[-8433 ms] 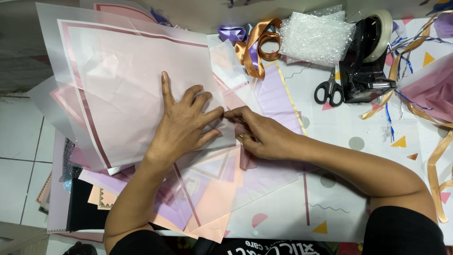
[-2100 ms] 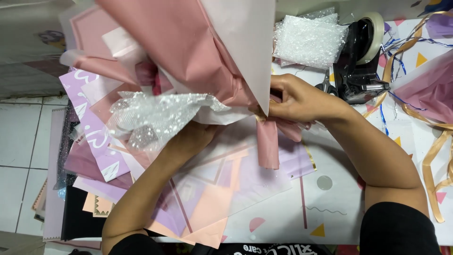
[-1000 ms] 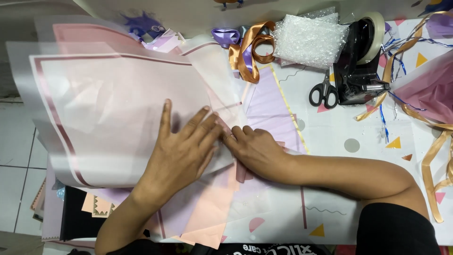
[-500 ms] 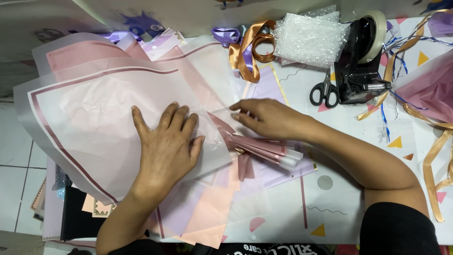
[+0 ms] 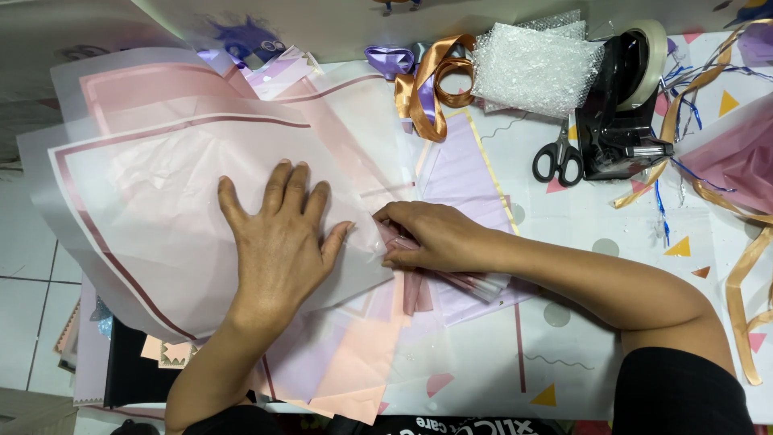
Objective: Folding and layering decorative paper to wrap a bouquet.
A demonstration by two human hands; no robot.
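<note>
The left hand (image 5: 278,238) lies flat, fingers spread and palm down, on a translucent pink wrapping sheet (image 5: 161,185) with a dark pink border line, pressing it onto the bench (image 5: 644,266) without gripping anything. The sheet spreads across the left half of the scene and hangs past the left edge of the bench. Just to the right, the right hand (image 5: 427,238) is curled, its fingertips pinched on the gathered pink folds (image 5: 407,278) where the sheet bunches together; the two hands nearly touch at the thumb. Under the sheet lie more papers: a lilac sheet (image 5: 463,173) to the right of the pink one and a peach sheet (image 5: 362,362) at the near edge. At the far side of the bench rest a loop of bronze ribbon (image 5: 427,84) with a purple ribbon (image 5: 386,58) beside it, and a wad of bubble wrap (image 5: 535,68) to their right. Black-handled scissors (image 5: 557,157) lie just beside a black tape dispenser (image 5: 624,105), well apart from both hands. More bronze ribbon (image 5: 745,282) trails along the right edge.
</note>
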